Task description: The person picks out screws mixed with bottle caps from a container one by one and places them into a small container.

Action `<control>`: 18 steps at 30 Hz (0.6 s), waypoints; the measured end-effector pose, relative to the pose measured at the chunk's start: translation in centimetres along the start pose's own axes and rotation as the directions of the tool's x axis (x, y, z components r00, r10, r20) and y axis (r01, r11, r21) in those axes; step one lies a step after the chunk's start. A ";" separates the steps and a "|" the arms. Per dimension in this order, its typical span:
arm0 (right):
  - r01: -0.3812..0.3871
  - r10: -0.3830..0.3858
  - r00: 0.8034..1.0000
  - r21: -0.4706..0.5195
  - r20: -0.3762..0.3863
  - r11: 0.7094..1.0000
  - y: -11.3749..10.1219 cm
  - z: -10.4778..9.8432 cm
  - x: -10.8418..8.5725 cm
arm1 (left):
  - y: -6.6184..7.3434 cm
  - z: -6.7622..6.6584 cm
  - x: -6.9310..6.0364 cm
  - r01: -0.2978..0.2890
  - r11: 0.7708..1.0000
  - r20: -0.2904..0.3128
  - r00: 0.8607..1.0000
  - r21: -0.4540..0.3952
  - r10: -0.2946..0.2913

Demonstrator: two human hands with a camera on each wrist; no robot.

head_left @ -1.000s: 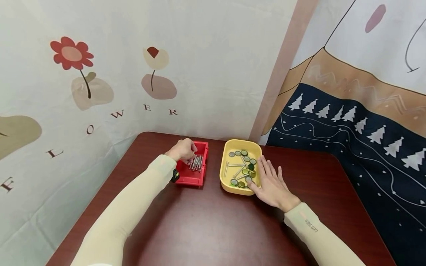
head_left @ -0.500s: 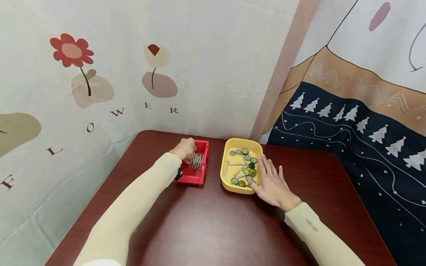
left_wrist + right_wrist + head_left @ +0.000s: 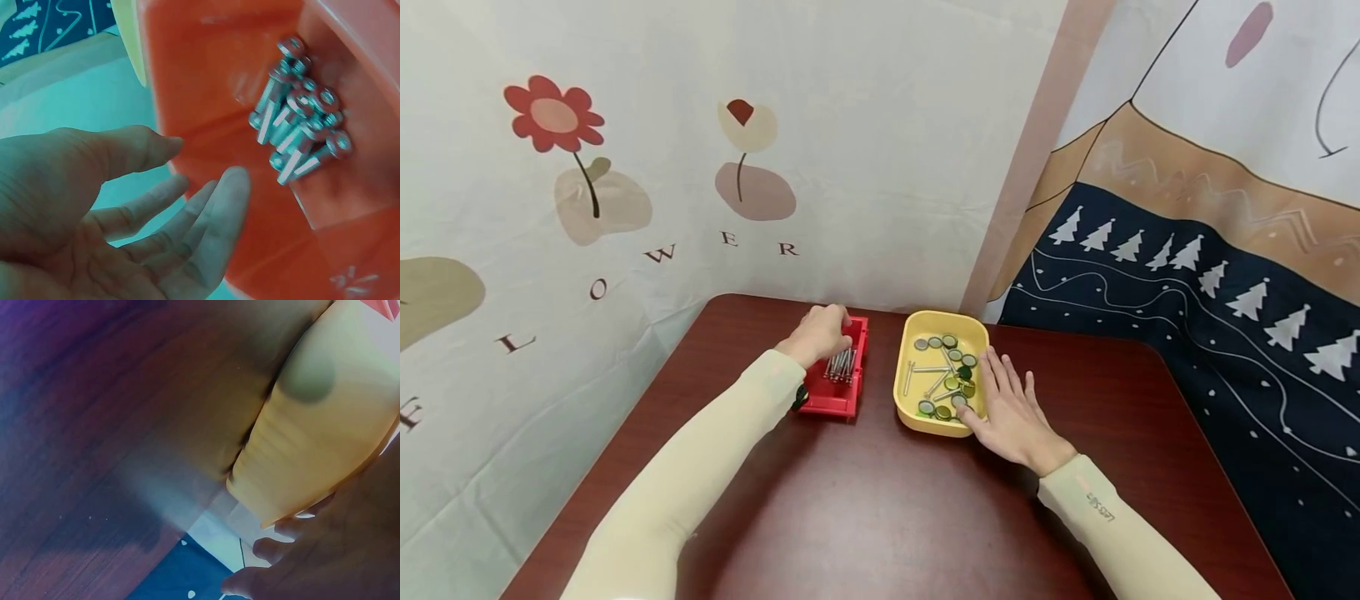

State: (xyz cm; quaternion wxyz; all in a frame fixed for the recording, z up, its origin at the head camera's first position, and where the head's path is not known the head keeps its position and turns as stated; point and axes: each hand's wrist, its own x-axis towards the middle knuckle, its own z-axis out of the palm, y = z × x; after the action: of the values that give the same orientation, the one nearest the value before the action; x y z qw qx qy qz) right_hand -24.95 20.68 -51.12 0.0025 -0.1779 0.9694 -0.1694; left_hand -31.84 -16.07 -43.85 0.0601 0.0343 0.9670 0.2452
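My left hand (image 3: 822,333) is over a red bin (image 3: 829,405). In the left wrist view the thumb and fingers (image 3: 228,212) are apart, with nothing between them. A pile of metal bolts (image 3: 300,119) lies in the bin beside the fingers, apart from them. My right hand (image 3: 1013,418) rests with spread fingers along the right edge of a yellow tray (image 3: 931,423), its thumb over the near corner. Several bottle caps (image 3: 952,383) and several loose bolts (image 3: 931,369) lie in the tray. The right wrist view shows the tray's outer wall (image 3: 312,444) and part of that hand.
Both containers stand near the back of a dark red-brown table (image 3: 865,508), with a narrow gap between them. Behind the table hangs a printed cloth (image 3: 880,167), and a dark blue patterned cloth (image 3: 1150,308) hangs at the right.
My left hand has gone from reaching down among the bolts to sitting slightly higher, its fingertips over the bin's far part. The right hand has stayed at the tray's edge.
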 end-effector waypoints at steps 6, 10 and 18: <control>0.021 -0.021 1.000 -0.010 -0.006 1.000 0.1 0.0 0.2 | 1.7 0.1 -0.6 -0.067 0.997 -0.072 0.995 0.040 0.070; 0.039 -0.039 0.999 -0.027 -0.005 0.999 0.3 0.0 0.2 | 3.1 0.4 -1.0 -0.135 0.988 -0.109 0.984 0.070 0.143; 0.078 -0.079 0.997 -0.033 -0.009 0.996 0.9 -0.1 0.1 | 6.0 1.5 -1.5 -0.258 0.959 -0.097 0.958 0.115 0.270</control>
State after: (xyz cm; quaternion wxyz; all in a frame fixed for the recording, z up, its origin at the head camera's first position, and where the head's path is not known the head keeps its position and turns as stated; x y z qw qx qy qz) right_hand -25.37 21.50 -51.33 -0.0122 -0.2149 0.9642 -0.1547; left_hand -29.92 -10.20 -42.16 -0.0293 0.1523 0.9668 0.2031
